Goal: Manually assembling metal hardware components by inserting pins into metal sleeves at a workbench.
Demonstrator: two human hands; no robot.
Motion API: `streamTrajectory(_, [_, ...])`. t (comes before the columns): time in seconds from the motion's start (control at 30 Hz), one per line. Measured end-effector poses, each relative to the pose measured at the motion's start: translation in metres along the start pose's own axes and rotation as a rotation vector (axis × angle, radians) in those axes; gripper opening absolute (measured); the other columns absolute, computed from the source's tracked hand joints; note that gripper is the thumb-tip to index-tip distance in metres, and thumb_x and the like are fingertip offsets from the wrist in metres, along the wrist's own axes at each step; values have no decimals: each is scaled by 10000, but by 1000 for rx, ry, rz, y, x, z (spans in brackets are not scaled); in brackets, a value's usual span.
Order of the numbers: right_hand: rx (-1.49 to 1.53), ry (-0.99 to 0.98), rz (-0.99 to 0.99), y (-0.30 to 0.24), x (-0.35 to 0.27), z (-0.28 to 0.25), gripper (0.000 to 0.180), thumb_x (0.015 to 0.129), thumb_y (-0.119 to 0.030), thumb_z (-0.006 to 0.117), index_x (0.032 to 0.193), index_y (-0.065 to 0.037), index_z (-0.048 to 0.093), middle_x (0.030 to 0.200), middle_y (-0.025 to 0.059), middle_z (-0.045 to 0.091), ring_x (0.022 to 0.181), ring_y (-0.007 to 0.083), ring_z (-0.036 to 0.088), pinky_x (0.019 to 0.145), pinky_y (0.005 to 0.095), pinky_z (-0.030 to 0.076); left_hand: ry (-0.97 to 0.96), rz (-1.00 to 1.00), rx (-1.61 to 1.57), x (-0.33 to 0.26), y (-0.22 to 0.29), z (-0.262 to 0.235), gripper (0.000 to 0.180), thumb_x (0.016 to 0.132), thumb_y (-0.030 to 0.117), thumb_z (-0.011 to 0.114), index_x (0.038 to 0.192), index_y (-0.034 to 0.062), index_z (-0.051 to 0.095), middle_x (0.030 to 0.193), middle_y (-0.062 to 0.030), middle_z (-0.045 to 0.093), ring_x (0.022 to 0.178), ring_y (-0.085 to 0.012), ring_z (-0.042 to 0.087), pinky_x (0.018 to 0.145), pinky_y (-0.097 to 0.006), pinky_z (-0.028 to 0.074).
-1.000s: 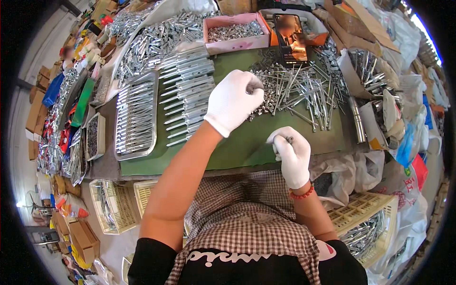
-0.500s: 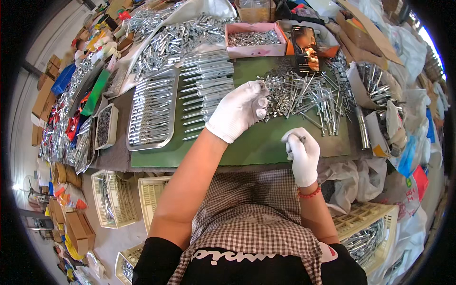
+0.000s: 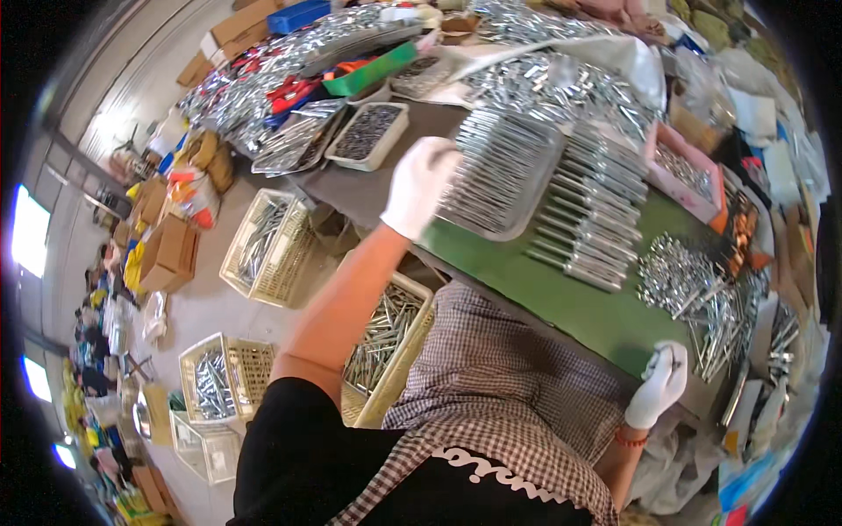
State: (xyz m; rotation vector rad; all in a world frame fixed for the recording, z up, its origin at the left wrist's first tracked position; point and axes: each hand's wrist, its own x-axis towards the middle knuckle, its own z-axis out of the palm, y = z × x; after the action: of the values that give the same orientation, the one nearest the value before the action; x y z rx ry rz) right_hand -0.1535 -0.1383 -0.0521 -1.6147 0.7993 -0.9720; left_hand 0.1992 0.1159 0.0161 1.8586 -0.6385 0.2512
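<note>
Beside the left hand (image 3: pixel 419 186), a metal tray (image 3: pixel 504 171) holds bolts.

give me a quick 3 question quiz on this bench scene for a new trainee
1. True or false: the left hand is at the near edge of the metal tray of silver rods.
2. Multiple choice: where is the right hand?
A. inside the pink bin
B. at the near edge of the green table, beside the loose pile of bolts
C. in a floor crate
3. Short answer: what colour are the gloves on both hands?

Key
1. True.
2. B: it sits by the green table edge next to the loose pile of bolts, far from the pink bin.
3. White.
</note>
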Motion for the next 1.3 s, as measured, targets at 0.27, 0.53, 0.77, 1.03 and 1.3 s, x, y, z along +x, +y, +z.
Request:
streamTrajectory(0.27, [-462, 14, -369, -6, -2, 15, 95, 900, 31, 548, 866, 34, 637, 807, 117, 621, 706, 230, 566, 670, 325, 459, 298, -104, 973, 50, -125, -173, 212, 950, 267, 566, 981, 90, 678, 972, -175, 691, 949, -373, 673, 829, -476, 527])
streamTrajectory(0.53, [-585, 29, -497, -10, -2, 11, 63, 857, 56, 592, 854, 14, 639, 781, 129, 615, 680, 269, 578, 644, 350, 466, -14, 55, 1555, 66, -159, -187, 163, 900, 149, 568, 823, 94, 700, 891, -134, 696, 832, -323, 717, 720, -451, 572])
streamTrajectory(0.77, [-619, 27, -561, -17, 2, 26, 89, 781, 2, 691, 803, -75, 653, 676, 106, 563, 614, 301, 576, 572, 385, 459, -138, -47, 1679, 82, -162, -198, 206, 937, 156, 556, 991, 118, 752, 928, -153, 703, 862, -346, 707, 716, -473, 565])
streamTrajectory(1.03, [-654, -4, -492, -24, 0, 23, 72, 778, -89, 723, 766, -94, 652, 671, 93, 594, 609, 300, 599, 568, 392, 473, -236, 234, 587, 11, 24, -21, 223, 987, 184, 584, 1100, 37, 709, 1120, -158, 709, 1047, -312, 676, 928, -387, 511])
streamTrajectory(1.3, [-486, 41, -454, -23, -1, 15, 70, 784, -41, 704, 779, -76, 643, 672, 96, 586, 592, 291, 583, 559, 374, 462, -757, 797, 142, -106, 114, 164, 86, 846, 129, 616, 928, 104, 630, 812, -88, 626, 769, -315, 643, 666, -427, 520])
